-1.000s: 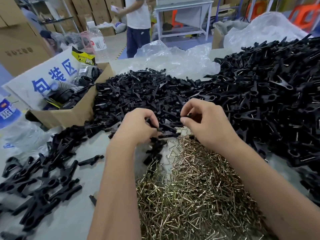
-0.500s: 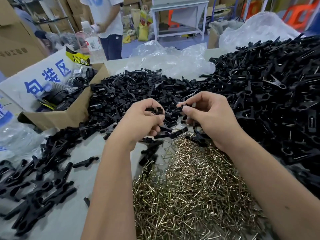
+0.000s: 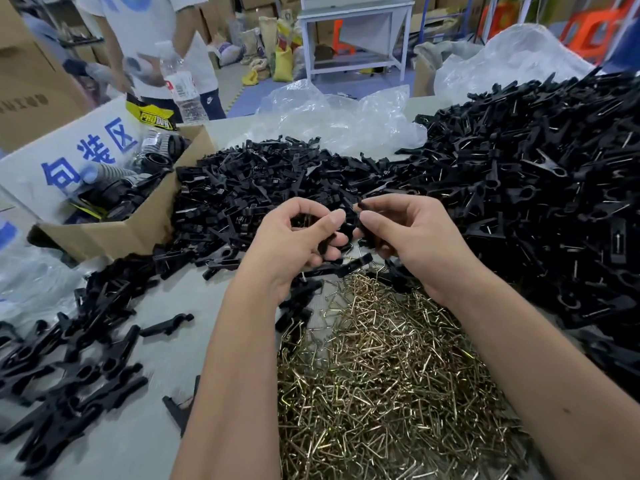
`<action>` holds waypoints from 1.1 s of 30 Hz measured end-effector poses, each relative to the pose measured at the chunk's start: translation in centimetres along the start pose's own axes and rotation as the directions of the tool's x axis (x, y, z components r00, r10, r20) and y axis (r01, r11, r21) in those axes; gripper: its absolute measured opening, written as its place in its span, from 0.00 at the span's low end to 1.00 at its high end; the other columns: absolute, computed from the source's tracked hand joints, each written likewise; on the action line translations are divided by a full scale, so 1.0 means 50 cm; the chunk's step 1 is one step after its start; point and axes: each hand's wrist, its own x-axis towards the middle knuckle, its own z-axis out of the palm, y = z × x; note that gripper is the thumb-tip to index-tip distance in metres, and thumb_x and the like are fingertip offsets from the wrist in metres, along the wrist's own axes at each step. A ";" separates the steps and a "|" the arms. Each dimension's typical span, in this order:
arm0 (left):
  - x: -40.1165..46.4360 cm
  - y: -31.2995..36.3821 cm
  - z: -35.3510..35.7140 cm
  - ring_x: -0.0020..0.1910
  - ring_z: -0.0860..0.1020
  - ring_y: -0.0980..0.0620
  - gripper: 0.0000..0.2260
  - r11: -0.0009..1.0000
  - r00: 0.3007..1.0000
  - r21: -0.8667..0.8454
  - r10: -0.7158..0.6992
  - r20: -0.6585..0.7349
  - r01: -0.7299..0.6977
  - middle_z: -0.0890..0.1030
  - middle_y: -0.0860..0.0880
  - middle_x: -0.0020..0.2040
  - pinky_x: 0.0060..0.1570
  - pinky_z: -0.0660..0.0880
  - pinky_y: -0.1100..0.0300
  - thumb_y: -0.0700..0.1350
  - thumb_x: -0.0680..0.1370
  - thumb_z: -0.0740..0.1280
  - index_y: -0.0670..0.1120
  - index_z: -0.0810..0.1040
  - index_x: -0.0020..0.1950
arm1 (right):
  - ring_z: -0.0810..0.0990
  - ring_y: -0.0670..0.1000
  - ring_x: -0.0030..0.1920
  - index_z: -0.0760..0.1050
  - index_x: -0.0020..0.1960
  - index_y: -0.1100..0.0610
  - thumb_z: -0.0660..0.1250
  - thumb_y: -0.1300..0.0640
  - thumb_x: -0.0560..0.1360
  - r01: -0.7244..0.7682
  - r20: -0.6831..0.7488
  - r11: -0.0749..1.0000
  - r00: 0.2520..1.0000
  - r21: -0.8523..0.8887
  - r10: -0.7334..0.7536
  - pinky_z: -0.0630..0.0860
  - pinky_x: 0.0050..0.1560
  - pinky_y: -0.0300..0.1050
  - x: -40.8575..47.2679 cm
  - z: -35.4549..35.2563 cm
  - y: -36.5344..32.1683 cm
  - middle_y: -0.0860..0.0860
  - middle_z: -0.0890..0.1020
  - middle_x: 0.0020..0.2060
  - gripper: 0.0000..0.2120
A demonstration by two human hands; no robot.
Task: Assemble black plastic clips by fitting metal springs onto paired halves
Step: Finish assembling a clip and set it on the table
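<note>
Centrally, above the near edge of the loose parts, the left hand was held with its fingers curled round a black clip half, the thumb laid across the top of it. Just beside it, the right hand was raised with thumb and forefinger pinched on a small black piece, too small for its shape to be made out; the two hands were nearly touching at the fingertips. Directly below the hands, a heap of brass-coloured metal springs was spread over the grey table, running between the two forearms toward the near edge. Behind the hands a pile of unassembled black halves was heaped, and a much larger mound of black clips, many with a metal wire showing, was banked up on the right. More black clips were scattered on the left of the table. An open cardboard box holding dark items was set at the far left, with a white sign bearing blue characters leaned by it. Crumpled clear plastic was lying beyond the piles, and a person in a white shirt was standing at the far side.
</note>
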 end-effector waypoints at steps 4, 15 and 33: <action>0.002 -0.005 0.006 0.35 0.83 0.51 0.05 0.999 0.999 -0.031 -0.027 0.042 0.028 0.88 0.42 0.43 0.32 0.78 0.65 0.41 0.79 0.73 0.46 0.83 0.55 | 0.86 0.43 0.42 0.84 0.58 0.53 0.69 0.62 0.82 -0.003 0.014 1.000 1.000 -0.020 0.004 0.77 0.37 0.35 0.000 0.000 -0.001 0.51 0.89 0.43 0.09; -0.004 -0.001 0.003 0.44 0.87 0.39 0.13 0.988 0.986 -0.142 -0.035 0.164 0.059 0.87 0.44 0.42 0.40 0.84 0.58 0.30 0.79 0.69 0.43 0.79 0.60 | 0.86 0.40 0.42 0.84 0.53 0.52 0.72 0.60 0.79 0.086 0.025 0.959 0.996 -0.272 -0.083 0.79 0.44 0.34 0.000 0.003 0.000 0.45 0.88 0.41 0.05; -0.005 -0.001 -0.012 0.41 0.87 0.47 0.19 0.983 0.957 -0.178 0.096 0.274 -0.047 0.86 0.45 0.42 0.39 0.83 0.62 0.38 0.68 0.78 0.45 0.84 0.59 | 0.86 0.59 0.42 0.88 0.49 0.54 0.75 0.59 0.78 0.042 0.133 0.992 0.991 -0.119 -0.026 0.84 0.44 0.52 -0.003 -0.016 -0.021 0.56 0.88 0.41 0.04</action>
